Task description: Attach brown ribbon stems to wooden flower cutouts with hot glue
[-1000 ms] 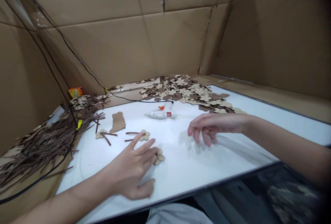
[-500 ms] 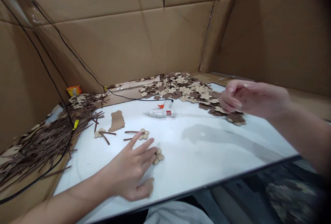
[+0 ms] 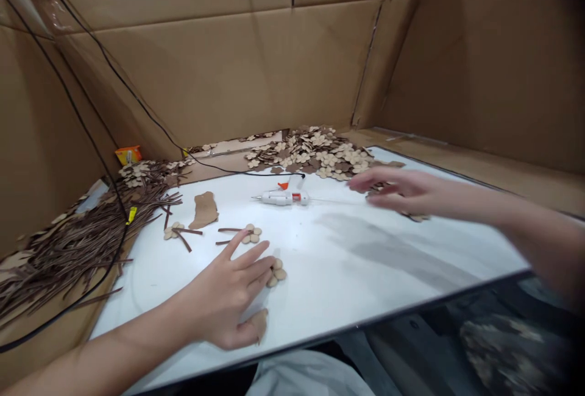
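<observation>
Fingers spread, my left hand (image 3: 237, 295) rests open on the white board, its fingertips touching a beige flower piece (image 3: 277, 273). Beside its index finger lies another beige flower (image 3: 251, 234) with dark brown strips. A small brown scrap (image 3: 260, 324) sits at my left thumb, partly hidden. My right hand (image 3: 402, 192) is open and a little blurred, held above the near right end of the heap of flower cutouts (image 3: 326, 155) with its fingers stretched to the left. A white glue gun (image 3: 281, 198) with an orange trigger lies between the hands, its clear stick pointing right.
A third flower with strips (image 3: 174, 231) and a torn brown piece (image 3: 204, 210) lie on the board's left. Many brown strips (image 3: 86, 247) are heaped beyond its left edge, crossed by a black cable (image 3: 119, 201). Cardboard walls (image 3: 219, 79) enclose the back and sides.
My right hand has moved left and slightly down, its curled fingers now stretched out. My left hand stays in place on the board.
</observation>
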Action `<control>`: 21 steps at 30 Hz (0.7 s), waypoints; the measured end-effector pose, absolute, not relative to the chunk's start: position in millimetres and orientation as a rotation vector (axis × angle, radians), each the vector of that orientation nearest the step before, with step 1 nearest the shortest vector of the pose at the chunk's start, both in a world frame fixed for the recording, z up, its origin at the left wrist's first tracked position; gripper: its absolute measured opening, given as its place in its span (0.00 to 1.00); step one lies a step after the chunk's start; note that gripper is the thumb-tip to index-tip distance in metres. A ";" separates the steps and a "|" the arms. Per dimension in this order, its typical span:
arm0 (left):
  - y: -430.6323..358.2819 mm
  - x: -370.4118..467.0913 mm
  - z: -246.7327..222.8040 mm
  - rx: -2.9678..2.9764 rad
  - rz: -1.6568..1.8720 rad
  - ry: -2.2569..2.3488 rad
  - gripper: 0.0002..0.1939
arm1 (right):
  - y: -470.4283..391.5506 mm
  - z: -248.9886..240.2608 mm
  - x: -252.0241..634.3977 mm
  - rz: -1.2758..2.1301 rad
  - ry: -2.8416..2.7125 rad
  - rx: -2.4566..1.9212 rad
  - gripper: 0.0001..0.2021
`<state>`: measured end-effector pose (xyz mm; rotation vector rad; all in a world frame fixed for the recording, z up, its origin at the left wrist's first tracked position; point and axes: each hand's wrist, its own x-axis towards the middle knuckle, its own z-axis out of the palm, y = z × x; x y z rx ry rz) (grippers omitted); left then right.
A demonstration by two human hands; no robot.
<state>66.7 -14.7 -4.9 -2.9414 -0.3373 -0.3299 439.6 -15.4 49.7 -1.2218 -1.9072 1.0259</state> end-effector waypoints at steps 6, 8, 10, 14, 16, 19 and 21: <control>-15.7 67.1 0.2 -2.917 -0.263 -0.314 0.24 | -10.3 22.5 307.4 0.696 -2.619 -0.855 0.23; -16.2 67.3 1.8 -2.898 -0.231 -0.307 0.25 | 0.7 10.4 295.1 0.700 -2.648 -0.732 0.18; -16.6 67.4 1.7 -2.888 -0.248 -0.305 0.25 | 9.8 -0.3 292.5 0.762 -2.589 -0.682 0.13; -16.3 67.7 -1.3 -2.888 -0.304 -0.302 0.24 | 16.3 -11.7 297.6 0.853 -2.469 -0.701 0.10; -16.1 67.7 -2.3 -2.897 -0.296 -0.322 0.24 | 16.2 -12.0 302.0 0.828 -2.457 -0.766 0.09; -16.2 67.2 -3.0 -2.909 -0.273 -0.349 0.24 | 16.2 -8.8 310.9 0.801 -2.419 -0.876 0.10; -16.5 66.9 -2.9 -2.905 -0.263 -0.345 0.24 | 16.8 -6.0 318.6 0.809 -2.397 -0.903 0.11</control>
